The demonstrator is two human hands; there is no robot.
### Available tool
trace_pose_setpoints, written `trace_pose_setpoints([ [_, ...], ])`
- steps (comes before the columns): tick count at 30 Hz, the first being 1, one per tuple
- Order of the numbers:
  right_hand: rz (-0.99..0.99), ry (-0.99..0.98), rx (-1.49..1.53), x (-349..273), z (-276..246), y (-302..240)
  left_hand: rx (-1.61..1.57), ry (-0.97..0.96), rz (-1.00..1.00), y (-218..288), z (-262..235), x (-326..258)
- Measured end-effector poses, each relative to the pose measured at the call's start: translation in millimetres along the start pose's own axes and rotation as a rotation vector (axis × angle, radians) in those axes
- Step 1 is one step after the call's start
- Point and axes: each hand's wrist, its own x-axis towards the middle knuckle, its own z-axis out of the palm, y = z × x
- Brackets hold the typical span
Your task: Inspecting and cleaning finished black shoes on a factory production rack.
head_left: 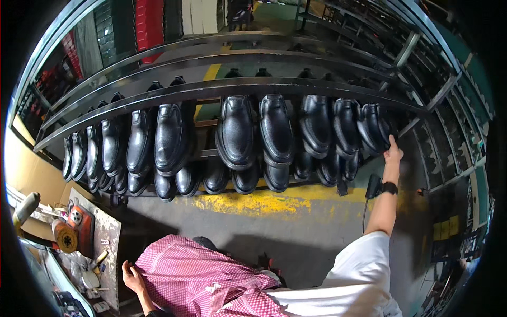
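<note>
Black leather slip-on shoes point(237, 132) stand in a row on a metal rack point(237, 87) in front of me, toes toward me. My right arm reaches out to the rack's right end. There my right hand point(393, 153) is closed at the toe of the last black shoe point(384, 127), one digit stretched up along it; its other fingers are partly hidden. My left hand point(132, 277) hangs low beside the checked apron point(185, 269), near the bench edge. Its fingers are loosely bent and apart, with nothing in them.
A lower row of black shoes point(215, 177) sits beneath. At left, a worn bench point(108, 232) carries an orange-red tool point(79, 227) and small items. More racks point(449, 142) stand at right. A yellow stripe point(253, 205) marks the floor. A dark object with a cord point(373, 186) hangs by my right wrist.
</note>
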Motion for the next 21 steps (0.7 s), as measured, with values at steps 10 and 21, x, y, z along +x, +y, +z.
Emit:
trace_pose_setpoints([
  [10, -0.254, 0.252, 0.102, -77.2, 17.7, -32.9, -0.061, -0.100, 0.017, 16.0, 18.6, 2.0],
  [21, -0.321, 0.217, 0.473, -264.7, -71.3, -3.0, -0.041, -0.034, 0.006, 17.4, -3.3, 0.7],
])
